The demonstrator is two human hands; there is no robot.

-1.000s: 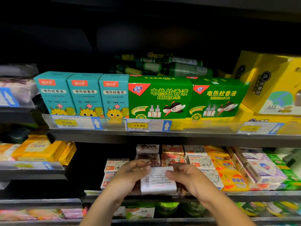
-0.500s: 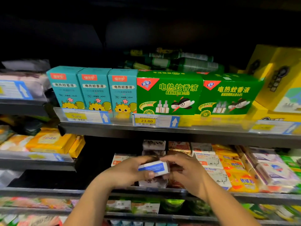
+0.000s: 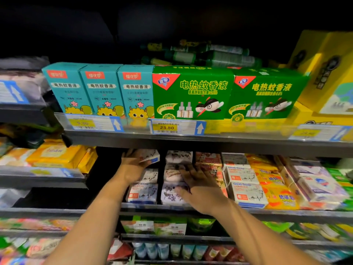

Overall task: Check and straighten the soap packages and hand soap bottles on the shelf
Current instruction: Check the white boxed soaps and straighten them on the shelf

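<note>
Stacks of boxed soap fill the middle shelf (image 3: pixel 172 207). My left hand (image 3: pixel 131 165) grips a white soap box with a blue end (image 3: pixel 150 156) at the top of the left stack, just under the shelf above. Below it sit white goat soap boxes (image 3: pixel 143 192). My right hand (image 3: pixel 198 186) lies with straight fingers on the neighbouring stack of purple-patterned soap boxes (image 3: pixel 172 194). More goat soap boxes (image 3: pixel 246 190) and orange soap packs (image 3: pixel 275 188) stand to the right. No hand soap bottles can be made out.
The shelf above carries teal boxes (image 3: pixel 101 88) and green mosquito-liquid boxes (image 3: pixel 193 92) behind price tags (image 3: pixel 166 128). Yellow packs (image 3: pixel 57 153) lie on the left bay. A dark gap opens left of the soap stacks. Lower shelves hold more goods.
The soap box held by both hands in front of the stacks has gone up onto the left stack in my left hand. My right hand let go and moved onto the purple boxes.
</note>
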